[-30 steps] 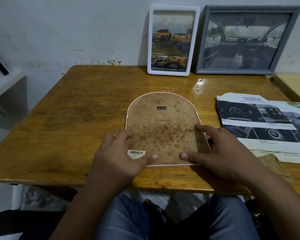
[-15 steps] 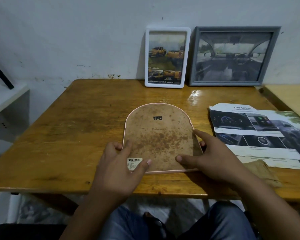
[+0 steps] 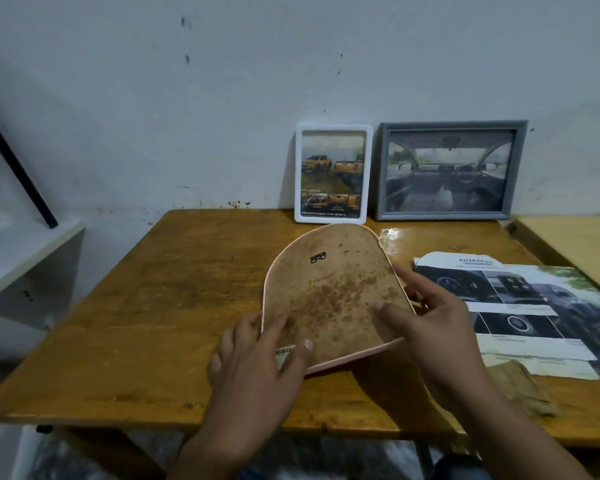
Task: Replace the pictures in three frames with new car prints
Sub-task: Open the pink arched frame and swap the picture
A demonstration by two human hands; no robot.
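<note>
- Arched pink frame [image 3: 329, 292] is back-side up, tilted off the table [image 3: 146, 306], stained backing showing.
- Left hand [image 3: 257, 368] grips its near-left corner, thumb on top.
- Right hand [image 3: 430, 323] holds the right edge, fingers fairly straight.
- White frame [image 3: 333, 174] and grey frame [image 3: 451, 170] lean on the wall; car brochure [image 3: 520, 306] lies to the right.

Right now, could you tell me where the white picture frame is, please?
In the head view, the white picture frame stands at the table's far edge, leaning against the wall, just left of the grey frame and behind the arch-shaped frame.

The brochure [image 3: 520, 306] reads "ADVANCE" at its top; other print is illegible.
</note>
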